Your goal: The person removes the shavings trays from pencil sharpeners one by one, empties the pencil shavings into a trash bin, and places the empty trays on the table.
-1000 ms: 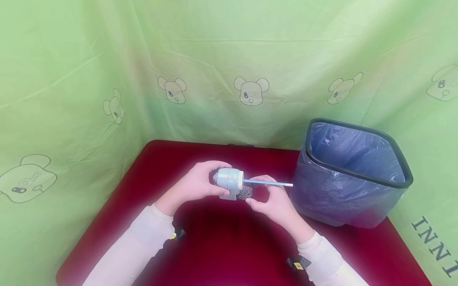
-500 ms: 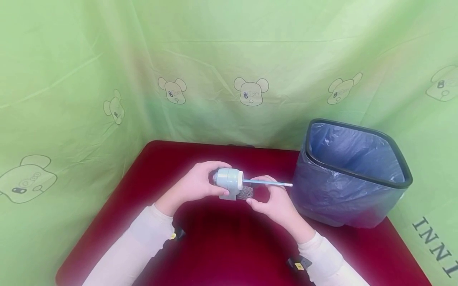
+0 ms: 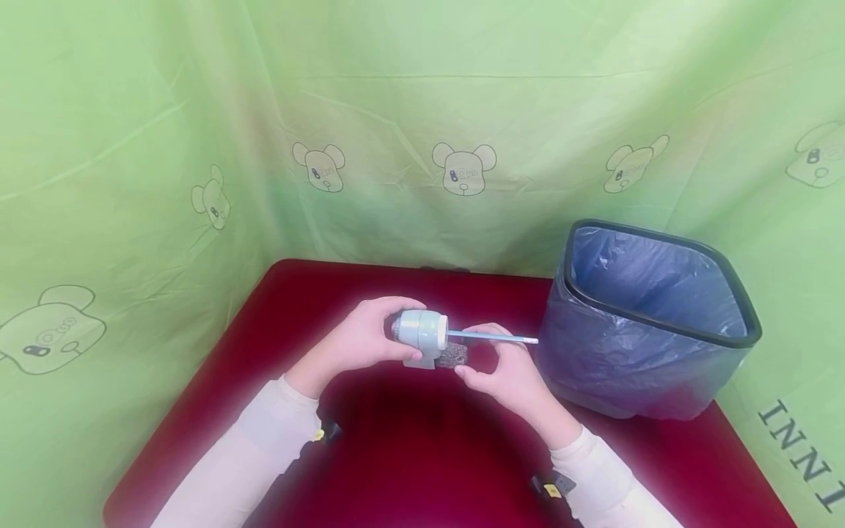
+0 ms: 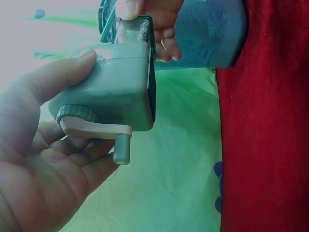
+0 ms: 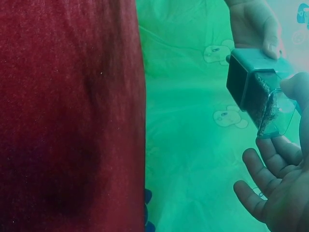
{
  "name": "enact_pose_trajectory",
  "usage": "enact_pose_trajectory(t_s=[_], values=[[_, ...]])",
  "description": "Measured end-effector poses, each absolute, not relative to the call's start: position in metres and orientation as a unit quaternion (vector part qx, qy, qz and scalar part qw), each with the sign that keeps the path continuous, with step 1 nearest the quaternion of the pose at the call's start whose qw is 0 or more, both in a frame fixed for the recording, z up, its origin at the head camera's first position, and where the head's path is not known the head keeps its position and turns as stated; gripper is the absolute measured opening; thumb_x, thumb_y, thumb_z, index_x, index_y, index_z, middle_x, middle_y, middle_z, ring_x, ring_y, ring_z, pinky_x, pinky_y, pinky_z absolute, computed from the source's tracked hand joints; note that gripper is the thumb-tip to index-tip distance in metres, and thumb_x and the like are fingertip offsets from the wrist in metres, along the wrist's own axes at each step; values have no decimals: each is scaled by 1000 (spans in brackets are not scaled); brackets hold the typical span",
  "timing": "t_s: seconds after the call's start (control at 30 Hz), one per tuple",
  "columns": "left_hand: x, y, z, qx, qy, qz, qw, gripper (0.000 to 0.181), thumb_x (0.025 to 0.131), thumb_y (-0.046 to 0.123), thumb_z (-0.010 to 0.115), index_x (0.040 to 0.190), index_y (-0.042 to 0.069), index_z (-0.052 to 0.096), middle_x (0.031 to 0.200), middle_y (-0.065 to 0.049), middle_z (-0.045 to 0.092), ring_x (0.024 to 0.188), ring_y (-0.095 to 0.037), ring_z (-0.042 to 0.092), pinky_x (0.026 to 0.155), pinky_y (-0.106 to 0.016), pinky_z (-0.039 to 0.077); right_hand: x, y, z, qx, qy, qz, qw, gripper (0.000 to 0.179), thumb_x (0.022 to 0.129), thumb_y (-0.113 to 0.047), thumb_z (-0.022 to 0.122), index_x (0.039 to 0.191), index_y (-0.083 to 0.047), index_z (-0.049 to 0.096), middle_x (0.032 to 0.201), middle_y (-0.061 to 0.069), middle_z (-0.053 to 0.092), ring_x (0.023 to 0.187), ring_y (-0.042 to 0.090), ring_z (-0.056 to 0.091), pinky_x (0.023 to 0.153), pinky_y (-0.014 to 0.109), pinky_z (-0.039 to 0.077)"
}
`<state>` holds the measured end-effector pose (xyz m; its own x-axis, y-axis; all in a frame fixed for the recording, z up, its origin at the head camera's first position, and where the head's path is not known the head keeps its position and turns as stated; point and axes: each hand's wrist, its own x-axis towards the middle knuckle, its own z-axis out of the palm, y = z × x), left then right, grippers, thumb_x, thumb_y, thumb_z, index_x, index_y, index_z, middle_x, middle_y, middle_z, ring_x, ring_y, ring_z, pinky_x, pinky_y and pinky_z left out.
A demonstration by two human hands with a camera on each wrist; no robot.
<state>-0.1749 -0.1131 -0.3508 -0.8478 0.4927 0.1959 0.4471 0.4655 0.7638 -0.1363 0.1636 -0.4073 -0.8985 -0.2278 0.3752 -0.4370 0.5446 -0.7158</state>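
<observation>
My left hand (image 3: 363,337) grips a pale blue crank pencil sharpener (image 3: 421,330), turned on its side above the table. In the left wrist view its crank (image 4: 94,128) points toward the palm, with the thumb on the body. A light blue pencil (image 3: 495,337) sticks out of the sharpener's white front, its eraser end to the right. Below the pencil, a clear shavings drawer (image 5: 277,113) juts from the body, with dark shavings inside. My right hand (image 3: 515,378) pinches the drawer's outer end, thumb on one side and fingers at the other; its far fingers spread loosely.
A bin (image 3: 660,330) with a black rim and bluish liner stands on the right of the dark red table (image 3: 389,455), close beyond the right hand. Green curtains (image 3: 383,103) with bear-head prints hang behind and at both sides.
</observation>
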Motion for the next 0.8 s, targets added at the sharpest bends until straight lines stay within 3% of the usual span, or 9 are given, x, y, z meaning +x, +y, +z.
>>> enact_pose_trajectory(t_s=[0.17,0.8], values=[[-175,-114,-350,276,857,435,22,65,71,26,95,129,25,66,107,9,68,95,-16,65,84,-36,56,-138,162,-407,208,-868,430,136,55,75,-22,91,124,-19,66,118,-2,68,112,17,65,102,49,52],[-177,-117,-354,278,855,438,16,65,71,27,95,129,26,66,111,9,67,98,-16,64,87,-37,56,-138,166,-409,188,-876,425,131,54,75,-26,91,123,-22,65,116,-6,67,110,14,64,99,48,53]])
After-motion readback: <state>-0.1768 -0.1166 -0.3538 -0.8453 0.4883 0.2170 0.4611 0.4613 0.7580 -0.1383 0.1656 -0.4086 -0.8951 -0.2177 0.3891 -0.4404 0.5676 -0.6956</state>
